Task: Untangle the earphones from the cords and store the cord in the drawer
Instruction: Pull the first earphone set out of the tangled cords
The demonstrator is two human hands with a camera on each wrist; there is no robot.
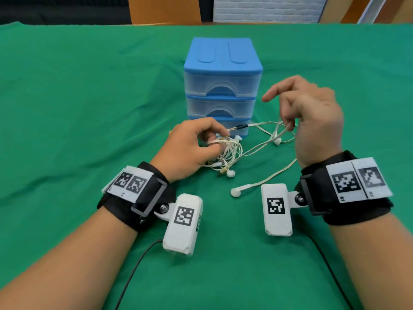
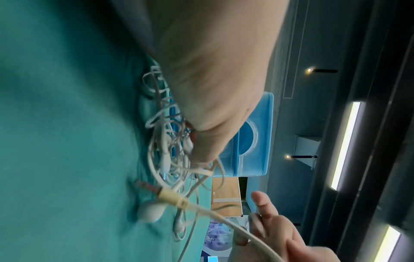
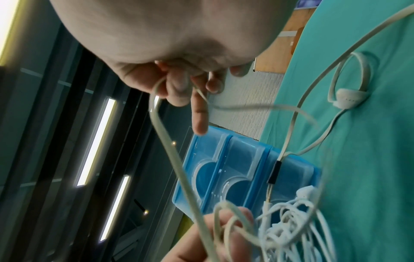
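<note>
While the left hand (image 1: 190,146) clutches tangled earphones (image 1: 228,153), the raised right hand (image 1: 312,117) pinches their cord (image 1: 285,130).

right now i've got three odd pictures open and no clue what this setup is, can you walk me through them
No machine here: these are a person's two bare hands, with a small white box camera strapped to each wrist. The wide picture comes from a camera on the head, looking down. The two tilted close-ups come from the wrist cameras, looking along the fingers. On the green cloth-covered table stands a small blue plastic chest of three clear drawers. In front of it lies a tangle of thin white earphone cables. The left hand grips the tangle; the right hand pinches one loose strand of it. One white earbud lies free on the cloth.
</note>
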